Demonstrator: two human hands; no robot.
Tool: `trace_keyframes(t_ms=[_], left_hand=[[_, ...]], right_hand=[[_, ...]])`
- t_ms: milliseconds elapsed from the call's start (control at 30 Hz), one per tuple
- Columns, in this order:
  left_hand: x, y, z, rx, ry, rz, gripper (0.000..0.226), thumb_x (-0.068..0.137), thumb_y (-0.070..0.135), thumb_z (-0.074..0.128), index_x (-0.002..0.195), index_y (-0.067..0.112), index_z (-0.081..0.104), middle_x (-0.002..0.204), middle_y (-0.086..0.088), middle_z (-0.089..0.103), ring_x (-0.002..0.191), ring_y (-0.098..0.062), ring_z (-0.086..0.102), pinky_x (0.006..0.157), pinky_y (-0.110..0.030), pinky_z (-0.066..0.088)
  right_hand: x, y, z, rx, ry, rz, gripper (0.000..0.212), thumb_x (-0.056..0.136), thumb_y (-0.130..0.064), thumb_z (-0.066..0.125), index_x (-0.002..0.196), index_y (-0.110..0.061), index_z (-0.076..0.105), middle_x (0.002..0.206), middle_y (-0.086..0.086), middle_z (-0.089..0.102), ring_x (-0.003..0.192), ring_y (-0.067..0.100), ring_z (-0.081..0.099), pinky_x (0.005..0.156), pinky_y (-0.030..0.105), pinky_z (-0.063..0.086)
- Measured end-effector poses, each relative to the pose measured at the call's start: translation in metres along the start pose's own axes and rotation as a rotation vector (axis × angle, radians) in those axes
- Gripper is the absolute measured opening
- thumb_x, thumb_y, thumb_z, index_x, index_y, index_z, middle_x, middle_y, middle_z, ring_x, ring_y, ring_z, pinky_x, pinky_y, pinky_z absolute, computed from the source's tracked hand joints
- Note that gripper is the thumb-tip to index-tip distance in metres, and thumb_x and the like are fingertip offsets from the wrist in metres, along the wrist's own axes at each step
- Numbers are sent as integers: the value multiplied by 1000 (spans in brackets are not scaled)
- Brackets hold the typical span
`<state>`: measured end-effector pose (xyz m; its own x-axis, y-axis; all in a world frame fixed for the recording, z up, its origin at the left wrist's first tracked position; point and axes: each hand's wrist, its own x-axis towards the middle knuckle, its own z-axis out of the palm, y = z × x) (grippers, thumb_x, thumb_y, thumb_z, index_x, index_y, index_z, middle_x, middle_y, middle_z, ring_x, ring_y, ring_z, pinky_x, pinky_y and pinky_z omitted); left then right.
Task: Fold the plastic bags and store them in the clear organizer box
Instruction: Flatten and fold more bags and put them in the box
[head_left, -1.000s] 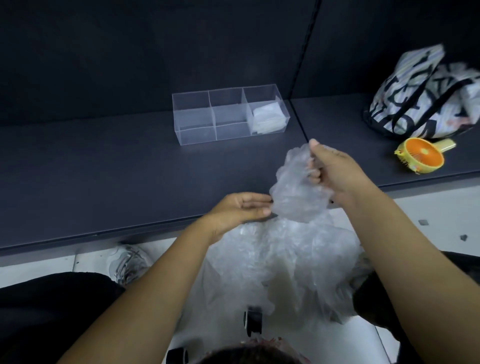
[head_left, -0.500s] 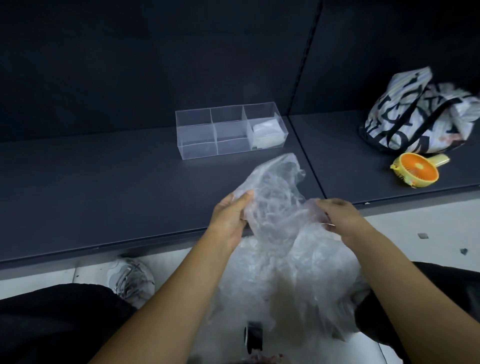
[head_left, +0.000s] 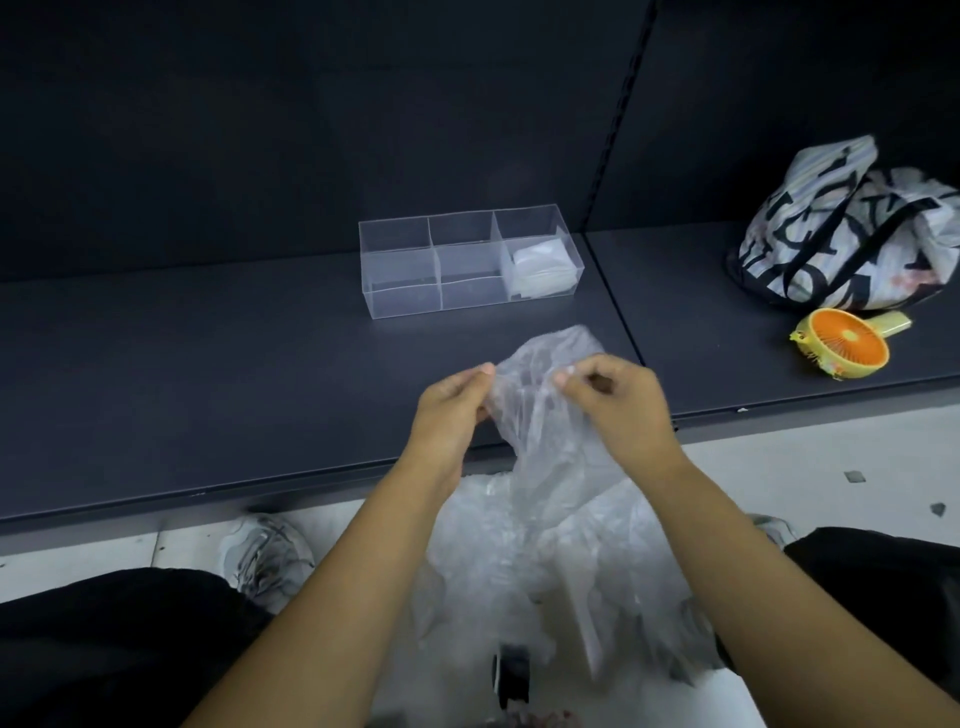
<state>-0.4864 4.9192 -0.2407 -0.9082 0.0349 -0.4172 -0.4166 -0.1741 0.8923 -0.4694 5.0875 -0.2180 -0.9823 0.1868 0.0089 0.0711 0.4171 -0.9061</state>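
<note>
Clear plastic bag (head_left: 558, 349) pinched at top edge by left hand (head_left: 451, 411) and right hand (head_left: 626, 410), above shelf (head_left: 208, 395) front. Behind: clear organizer box (head_left: 401, 304), folded bag (head_left: 543, 270) in right compartment. Loose bags (head_left: 545, 564) heaped below.

Left forearm (head_left: 358, 571) and right forearm (head_left: 753, 571), both bare, angle in from frame bottom and converge, left hand (head_left: 452, 410) and right hand (head_left: 621, 408) near each other at same height, fingers curled, each pinching the top of a crumpled clear plastic bag (head_left: 550, 358) between thumb and fingertips.
</note>
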Motion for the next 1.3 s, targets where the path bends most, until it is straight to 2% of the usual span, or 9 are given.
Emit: trace_keyframes(t_ms=[100, 267, 433, 567, 700, 800, 967, 1133, 1300], left_hand=[[7, 1, -17, 79, 61, 39, 30, 84, 16, 72, 114, 14, 69, 110, -6, 70, 105, -19, 65, 96, -31, 50], [13, 9, -34, 243, 107, 165, 17, 77, 14, 78, 90, 25, 74, 81, 10, 74, 74, -2, 67, 66, -9, 49], [14, 12, -42, 289, 119, 175, 16, 75, 31, 79, 72, 18, 70, 73, 5, 65, 65, -5, 57, 61, -13, 47], [12, 10, -39, 198, 95, 181, 14, 82, 31, 74, 76, 20, 68, 74, 2, 63, 69, -13, 53, 56, -15, 45], [10, 11, -39, 148, 90, 160, 14, 85, 36, 69, 77, 25, 66, 81, 0, 68, 78, -22, 61, 72, -34, 48], [8, 10, -43, 76, 112, 115, 9, 86, 33, 69, 82, 25, 67, 91, -7, 73, 93, -31, 68, 84, -44, 54], [15, 12, -52, 581, 298, 229, 35, 83, 32, 72, 112, 20, 59, 111, 3, 59, 105, -16, 58, 85, -25, 45], [9, 40, -11, 620, -202, 377, 64, 70, 63, 66, 125, 31, 59, 118, 24, 59, 109, 13, 51, 83, 1, 35], [19, 34, -7, 573, -163, 398, 7, 85, 27, 71, 90, 24, 74, 76, 16, 70, 65, 6, 61, 66, -10, 47]], right_hand=[[3, 8, -17, 179, 62, 129, 25, 87, -24, 69, 68, -9, 66, 68, -2, 64, 65, 7, 57, 66, 18, 49], [12, 18, -33, 247, 150, 197, 14, 91, -22, 63, 82, -26, 73, 84, -14, 73, 78, -3, 65, 69, 9, 48], [16, 16, -34, 260, 148, 242, 24, 97, -21, 51, 84, -22, 71, 82, -6, 72, 85, 15, 64, 82, 32, 51], [15, 9, -27, 291, -31, 428, 53, 83, -71, 42, 106, -31, 69, 107, -10, 70, 104, 13, 61, 92, 35, 43], [9, 13, -24, 242, -90, 293, 27, 86, -26, 70, 85, 0, 65, 84, 8, 70, 75, 15, 67, 77, 35, 55], [11, 17, -28, 285, -15, 264, 22, 89, -15, 66, 71, -5, 58, 67, 2, 65, 62, 9, 61, 69, 22, 49], [11, 5, -23, 316, -48, 178, 17, 91, -17, 64, 78, -10, 56, 66, 12, 53, 59, 23, 46, 58, 27, 43], [10, -15, -5, 338, -212, 94, 16, 91, -14, 63, 91, 2, 61, 85, 23, 63, 77, 29, 57, 78, 39, 49], [17, -18, -3, 258, -229, 112, 25, 93, -28, 62, 90, -3, 63, 76, 17, 64, 65, 25, 56, 65, 35, 50]])
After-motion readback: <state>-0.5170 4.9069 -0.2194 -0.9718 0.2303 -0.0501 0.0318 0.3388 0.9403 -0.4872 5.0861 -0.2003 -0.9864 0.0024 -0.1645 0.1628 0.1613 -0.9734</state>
